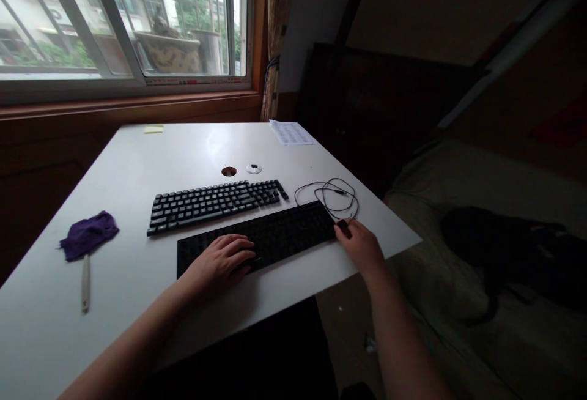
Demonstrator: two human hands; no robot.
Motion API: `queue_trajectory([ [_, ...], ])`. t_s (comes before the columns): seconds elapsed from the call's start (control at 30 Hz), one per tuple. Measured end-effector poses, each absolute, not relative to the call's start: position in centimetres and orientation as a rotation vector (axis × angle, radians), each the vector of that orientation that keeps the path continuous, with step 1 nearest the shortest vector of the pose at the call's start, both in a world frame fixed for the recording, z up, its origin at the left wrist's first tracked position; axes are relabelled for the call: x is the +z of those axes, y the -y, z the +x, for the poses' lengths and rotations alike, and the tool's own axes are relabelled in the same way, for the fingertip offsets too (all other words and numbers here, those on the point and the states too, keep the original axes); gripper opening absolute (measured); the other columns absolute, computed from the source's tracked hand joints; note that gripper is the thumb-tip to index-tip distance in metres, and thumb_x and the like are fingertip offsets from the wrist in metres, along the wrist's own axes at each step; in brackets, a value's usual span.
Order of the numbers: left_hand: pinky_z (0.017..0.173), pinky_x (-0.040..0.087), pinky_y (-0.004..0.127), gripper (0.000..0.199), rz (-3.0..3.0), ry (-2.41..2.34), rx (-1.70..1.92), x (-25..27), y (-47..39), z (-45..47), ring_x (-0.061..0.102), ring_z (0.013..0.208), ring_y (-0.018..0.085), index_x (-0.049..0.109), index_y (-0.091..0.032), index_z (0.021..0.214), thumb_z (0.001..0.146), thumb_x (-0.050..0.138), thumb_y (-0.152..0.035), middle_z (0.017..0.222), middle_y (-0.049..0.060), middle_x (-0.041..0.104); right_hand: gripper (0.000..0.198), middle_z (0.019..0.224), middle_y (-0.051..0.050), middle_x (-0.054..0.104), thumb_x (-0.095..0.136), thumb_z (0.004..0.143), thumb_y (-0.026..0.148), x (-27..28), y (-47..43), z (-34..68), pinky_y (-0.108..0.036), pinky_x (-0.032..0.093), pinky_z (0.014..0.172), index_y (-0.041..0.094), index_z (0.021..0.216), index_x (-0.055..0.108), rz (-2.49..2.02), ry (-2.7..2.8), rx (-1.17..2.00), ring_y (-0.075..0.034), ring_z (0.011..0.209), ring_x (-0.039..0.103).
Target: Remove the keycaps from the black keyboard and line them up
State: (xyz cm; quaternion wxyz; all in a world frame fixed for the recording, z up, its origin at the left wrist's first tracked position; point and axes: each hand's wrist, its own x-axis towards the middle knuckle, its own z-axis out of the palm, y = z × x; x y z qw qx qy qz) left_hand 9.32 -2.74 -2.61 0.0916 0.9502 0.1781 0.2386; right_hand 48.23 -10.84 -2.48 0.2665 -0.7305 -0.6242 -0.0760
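A black keyboard base [284, 232] lies near the front edge of the white desk, its top too dark to make out in detail. My left hand [224, 259] rests over its left half, fingers stretched out and bent a little onto the surface. At the right end of the base, my right hand [360, 244] pinches a small black keycap [343, 227] between thumb and fingers. Behind the base, loose black keycaps [215, 201] lie in rows in keyboard order. The keyboard's thin black cable [337, 207] is looped on the desk beyond my right hand.
A purple cloth [89, 235] lies at the left, with a pale handle [85, 284] sticking out towards me. Farther back are a cable hole [228, 172], a white round cover [254, 169], yellow notes [153, 129] and a printed sheet [291, 133]. The desk's right corner [415, 241] juts out.
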Motion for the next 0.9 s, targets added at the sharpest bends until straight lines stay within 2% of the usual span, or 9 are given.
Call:
queue_trajectory([
  [0.1, 0.101, 0.051, 0.046, 0.024, 2.826, -0.545, 0.692, -2.6, 2.8, 9.3, 0.058, 0.119, 0.026, 0.066, -0.023, 0.116, 0.093, 0.059, -0.024, 0.121, 0.008, 0.067, 0.025, 0.092, -0.014, 0.07, 0.046, 0.093, 0.034, -2.3, 10.6, 47.8, -0.034, 0.049, 0.076, 0.017, 0.094, 0.064, -2.035, 1.771, -0.316, -0.026, 0.085, 0.067],
  [0.2, 0.101, 0.05, 0.046, 0.024, 2.828, -0.549, 0.683, -2.6, 2.8, 9.4, 0.057, 0.119, 0.026, 0.066, -0.023, 0.116, 0.093, 0.058, -0.024, 0.122, 0.008, 0.066, 0.025, 0.089, -0.015, 0.071, 0.047, 0.091, 0.035, -2.4, 10.5, 48.2, -0.035, 0.048, 0.075, 0.017, 0.092, 0.064, -2.101, 1.718, -0.275, -0.027, 0.083, 0.067],
  [0.43, 0.102, 0.05, 0.046, 0.026, 2.826, -0.551, 0.656, -2.4, 2.9, 9.3, 0.056, 0.121, 0.025, 0.065, -0.024, 0.118, 0.093, 0.059, -0.024, 0.123, 0.007, 0.066, 0.026, 0.071, -0.006, 0.072, 0.057, 0.085, 0.046, -2.9, 10.4, 49.7, -0.032, 0.049, 0.07, 0.02, 0.084, 0.062, -1.996, 1.264, 0.288, -0.022, 0.068, 0.067],
  [0.67, 0.103, 0.049, 0.047, 0.026, 2.824, -0.536, 0.658, -2.5, 2.8, 9.2, 0.056, 0.121, 0.026, 0.065, -0.024, 0.119, 0.094, 0.058, -0.025, 0.124, 0.007, 0.066, 0.03, 0.067, -0.002, 0.069, 0.065, 0.078, 0.05, -3.8, 9.8, 50.1, -0.03, 0.052, 0.062, 0.02, 0.081, 0.061, -1.8, 1.007, 0.548, -0.02, 0.062, 0.065],
  [0.8, 0.101, 0.051, 0.046, 0.025, 2.817, -0.527, 0.69, -2.3, 2.8, 9.3, 0.057, 0.12, 0.025, 0.066, -0.023, 0.117, 0.093, 0.058, -0.024, 0.121, 0.008, 0.067, 0.032, 0.067, -0.004, 0.07, 0.066, 0.076, 0.051, -4.0, 9.7, 50.2, -0.031, 0.053, 0.061, 0.02, 0.082, 0.062, -1.816, 0.962, 0.547, -0.021, 0.062, 0.067],
  [0.9, 0.101, 0.051, 0.045, 0.025, 2.813, -0.526, 0.709, -2.2, 2.9, 9.4, 0.058, 0.118, 0.025, 0.066, -0.023, 0.116, 0.093, 0.059, -0.024, 0.12, 0.008, 0.067, 0.031, 0.069, -0.006, 0.072, 0.061, 0.081, 0.051, -3.3, 10.0, 49.8, -0.032, 0.052, 0.066, 0.02, 0.08, 0.063, -1.927, 1.117, 0.396, -0.022, 0.066, 0.068],
])
